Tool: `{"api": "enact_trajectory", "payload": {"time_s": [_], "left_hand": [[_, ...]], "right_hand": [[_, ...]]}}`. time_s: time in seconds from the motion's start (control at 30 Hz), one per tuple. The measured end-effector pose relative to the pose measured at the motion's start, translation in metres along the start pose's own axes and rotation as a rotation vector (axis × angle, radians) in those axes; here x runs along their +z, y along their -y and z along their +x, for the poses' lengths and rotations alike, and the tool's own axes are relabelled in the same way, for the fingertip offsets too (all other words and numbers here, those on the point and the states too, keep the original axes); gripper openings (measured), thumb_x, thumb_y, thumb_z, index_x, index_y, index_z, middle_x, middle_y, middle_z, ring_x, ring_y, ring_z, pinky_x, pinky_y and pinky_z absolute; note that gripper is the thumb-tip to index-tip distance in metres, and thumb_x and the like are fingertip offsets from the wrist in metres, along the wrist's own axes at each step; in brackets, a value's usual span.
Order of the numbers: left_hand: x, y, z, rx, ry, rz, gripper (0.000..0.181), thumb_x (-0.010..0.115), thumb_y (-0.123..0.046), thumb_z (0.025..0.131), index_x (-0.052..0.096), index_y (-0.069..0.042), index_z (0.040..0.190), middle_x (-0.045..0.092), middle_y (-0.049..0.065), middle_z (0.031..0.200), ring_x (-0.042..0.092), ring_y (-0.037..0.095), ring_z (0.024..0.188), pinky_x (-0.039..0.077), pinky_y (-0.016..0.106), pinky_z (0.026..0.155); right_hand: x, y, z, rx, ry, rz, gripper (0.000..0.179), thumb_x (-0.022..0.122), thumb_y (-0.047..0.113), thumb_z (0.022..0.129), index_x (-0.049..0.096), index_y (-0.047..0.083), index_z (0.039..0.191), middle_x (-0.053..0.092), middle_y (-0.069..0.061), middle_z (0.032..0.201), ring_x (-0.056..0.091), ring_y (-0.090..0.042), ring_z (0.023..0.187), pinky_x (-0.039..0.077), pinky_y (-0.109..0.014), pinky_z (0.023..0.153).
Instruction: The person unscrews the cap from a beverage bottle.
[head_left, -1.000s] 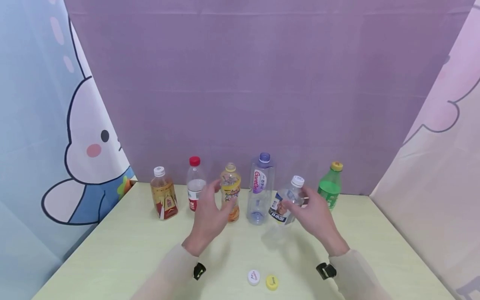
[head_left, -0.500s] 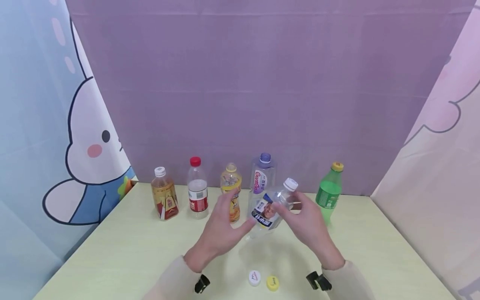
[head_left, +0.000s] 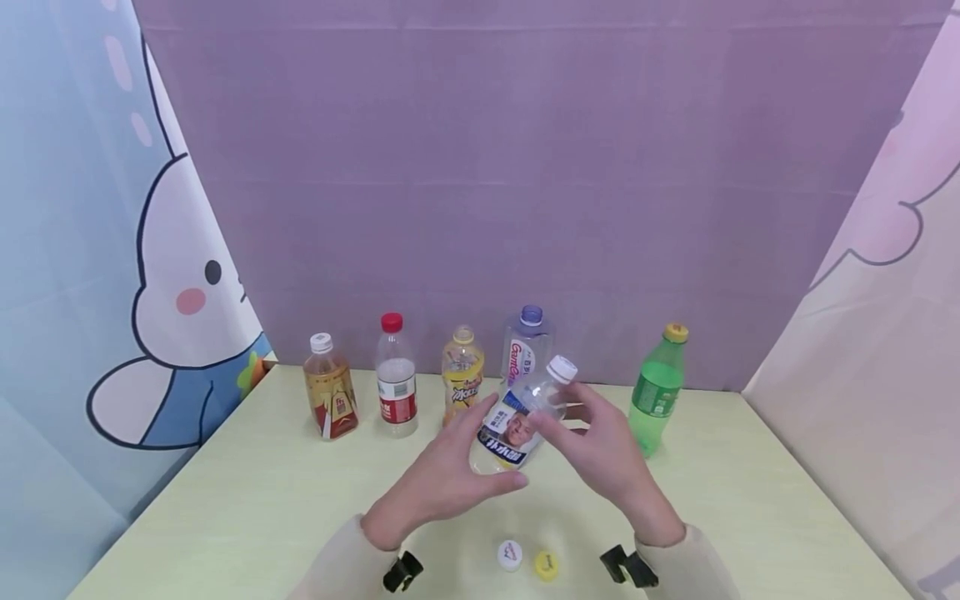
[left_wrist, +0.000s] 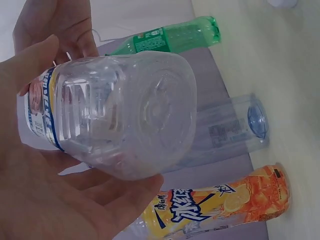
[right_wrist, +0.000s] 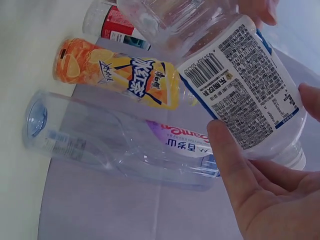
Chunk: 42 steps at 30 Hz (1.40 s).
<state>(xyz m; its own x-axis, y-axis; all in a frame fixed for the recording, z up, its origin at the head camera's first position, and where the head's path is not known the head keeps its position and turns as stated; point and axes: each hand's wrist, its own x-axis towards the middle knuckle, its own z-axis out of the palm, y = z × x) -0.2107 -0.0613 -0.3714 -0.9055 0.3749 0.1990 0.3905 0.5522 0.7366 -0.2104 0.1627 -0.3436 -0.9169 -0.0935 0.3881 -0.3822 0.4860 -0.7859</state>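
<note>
Bottle [head_left: 504,433], tilted above table [head_left: 285,508], shifted left, away from green bottle [head_left: 657,396]. Right hand [head_left: 606,450] pinches upper body; left hand [head_left: 438,479] spread loosely around base, contact unclear. Two-handed handling looks feasible.

Head view: held bottle [head_left: 506,430] blocked the base of the tall clear bottle [head_left: 525,354]; left hand [head_left: 438,475] covered the base of the orange-label bottle [head_left: 462,375]. Print on loose white cap [head_left: 510,555] and yellow cap [head_left: 547,565] was too small to read. Sleeves [head_left: 341,557] ran off the near edge. Left wrist view: neck of the green bottle [left_wrist: 192,35] was hidden.
</note>
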Motion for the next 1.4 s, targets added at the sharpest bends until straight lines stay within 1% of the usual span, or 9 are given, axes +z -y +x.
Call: {"api": "enact_trajectory", "payload": {"time_s": [0.1, 0.23, 0.47, 0.57, 0.77, 1.07, 1.2, 1.3, 1.4], "left_hand": [[-0.002, 0.000, 0.000, -0.010, 0.015, -0.028, 0.102, 0.078, -0.061, 0.081, 0.027, -0.026, 0.161, 0.046, 0.001, 0.151, 0.049, 0.028, 0.132, 0.044, 0.062, 0.104], [-0.003, 0.001, 0.001, -0.021, 0.028, -0.054, 0.100, 0.080, -0.058, 0.081, 0.026, -0.030, 0.161, 0.052, -0.002, 0.144, 0.053, 0.024, 0.125, 0.047, 0.058, 0.103], [-0.008, 0.000, -0.003, -0.015, 0.046, -0.056, 0.092, 0.083, -0.053, 0.080, 0.038, -0.023, 0.155, 0.059, -0.003, 0.134, 0.057, 0.020, 0.117, 0.051, 0.049, 0.097], [-0.011, 0.000, -0.004, -0.016, 0.052, -0.053, 0.091, 0.084, -0.051, 0.080, 0.040, -0.022, 0.154, 0.061, -0.003, 0.131, 0.059, 0.019, 0.112, 0.052, 0.047, 0.094], [-0.014, 0.000, -0.005, -0.023, 0.058, -0.034, 0.093, 0.085, -0.048, 0.079, 0.039, -0.021, 0.155, 0.060, -0.002, 0.134, 0.059, 0.020, 0.116, 0.051, 0.051, 0.097], [-0.015, 0.001, -0.005, -0.012, 0.056, -0.023, 0.094, 0.085, -0.049, 0.079, 0.038, -0.020, 0.155, 0.060, -0.002, 0.135, 0.058, 0.020, 0.117, 0.051, 0.050, 0.097], [-0.017, 0.002, -0.005, -0.005, 0.047, -0.016, 0.093, 0.085, -0.048, 0.079, 0.038, -0.020, 0.155, 0.058, -0.002, 0.136, 0.058, 0.020, 0.117, 0.051, 0.048, 0.097], [-0.019, 0.004, -0.004, -0.005, 0.033, -0.001, 0.093, 0.086, -0.047, 0.079, 0.038, -0.021, 0.155, 0.056, 0.000, 0.139, 0.058, 0.021, 0.119, 0.051, 0.049, 0.098], [-0.021, 0.005, -0.003, -0.001, 0.024, 0.011, 0.094, 0.087, -0.045, 0.079, 0.038, -0.019, 0.155, 0.055, 0.001, 0.142, 0.057, 0.022, 0.121, 0.050, 0.050, 0.100]], "right_hand": [[0.003, 0.002, -0.001, -0.018, 0.014, 0.036, 0.050, 0.079, 0.032, 0.089, 0.063, 0.009, 0.131, 0.068, -0.009, 0.117, 0.068, -0.028, 0.108, 0.060, -0.038, 0.086], [0.004, 0.004, -0.001, -0.025, 0.032, 0.052, 0.050, 0.079, 0.033, 0.090, 0.063, 0.010, 0.131, 0.068, -0.009, 0.118, 0.067, -0.028, 0.109, 0.060, -0.038, 0.086], [0.006, 0.005, -0.002, -0.022, 0.071, 0.085, 0.051, 0.079, 0.032, 0.090, 0.061, 0.011, 0.134, 0.068, -0.007, 0.120, 0.067, -0.026, 0.109, 0.059, -0.037, 0.087], [0.006, 0.005, -0.002, -0.015, 0.088, 0.095, 0.052, 0.079, 0.031, 0.090, 0.060, 0.012, 0.135, 0.068, -0.007, 0.120, 0.068, -0.026, 0.110, 0.059, -0.036, 0.087], [0.004, 0.006, -0.004, -0.024, 0.120, 0.117, 0.050, 0.077, 0.028, 0.092, 0.060, 0.007, 0.134, 0.067, -0.010, 0.123, 0.067, -0.029, 0.112, 0.059, -0.035, 0.088], [-0.001, 0.005, -0.005, -0.051, 0.152, 0.155, 0.045, 0.075, 0.022, 0.094, 0.061, 0.005, 0.133, 0.067, -0.012, 0.124, 0.066, -0.029, 0.115, 0.057, -0.028, 0.089], [-0.004, 0.003, -0.004, -0.073, 0.144, 0.162, 0.043, 0.072, 0.020, 0.095, 0.060, 0.003, 0.133, 0.067, -0.012, 0.123, 0.065, -0.029, 0.115, 0.057, -0.029, 0.088], [-0.008, 0.003, -0.004, -0.089, 0.120, 0.159, 0.041, 0.070, 0.018, 0.096, 0.060, 0.002, 0.133, 0.068, -0.013, 0.122, 0.065, -0.029, 0.114, 0.056, -0.030, 0.088], [-0.012, 0.003, -0.003, -0.085, 0.086, 0.140, 0.043, 0.069, 0.018, 0.097, 0.059, 0.000, 0.136, 0.067, -0.013, 0.121, 0.065, -0.029, 0.113, 0.056, -0.028, 0.088]]}}
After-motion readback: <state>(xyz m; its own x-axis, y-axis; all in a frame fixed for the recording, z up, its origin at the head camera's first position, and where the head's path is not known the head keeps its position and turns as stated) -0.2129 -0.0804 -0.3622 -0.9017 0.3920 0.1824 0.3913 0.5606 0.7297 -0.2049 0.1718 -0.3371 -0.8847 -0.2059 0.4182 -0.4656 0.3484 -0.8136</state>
